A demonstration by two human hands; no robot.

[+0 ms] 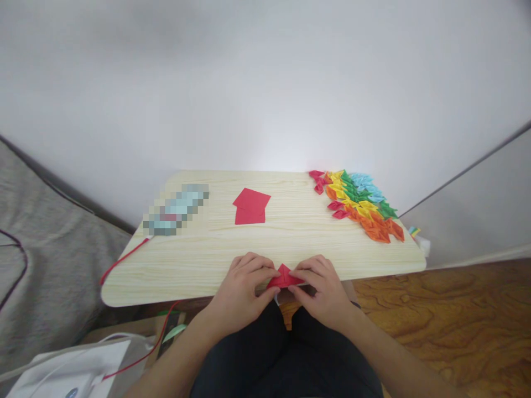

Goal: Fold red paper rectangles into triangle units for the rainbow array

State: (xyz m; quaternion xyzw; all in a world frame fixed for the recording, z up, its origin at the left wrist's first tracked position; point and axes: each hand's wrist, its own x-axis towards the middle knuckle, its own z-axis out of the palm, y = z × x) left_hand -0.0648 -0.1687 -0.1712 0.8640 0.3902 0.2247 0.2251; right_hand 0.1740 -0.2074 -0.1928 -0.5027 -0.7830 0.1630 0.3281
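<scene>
At the bottom centre of the frame are our legs (244, 365), in dark trousers. Just above them, at lower centre, our left hand (243, 284) and right hand (321, 287) each pinch one side of a small folded red paper (284, 276), thumb below and fingers above, at the tabletop's (194, 257) near edge. Its peak points away from us, with a seam down its middle. For a clean fold, we judge it best to match both sides to that seam, hold the layers firmly so they cannot slip, then press outward from the centre. Farther off, at mid-frame, two loose red sheets (251, 209) overlap. A pixelated object (176, 210) lies to their left; right of centre spread many folded paper pieces (367, 209) in rainbow colours. Behind rises a pale wall (265, 99).
</scene>
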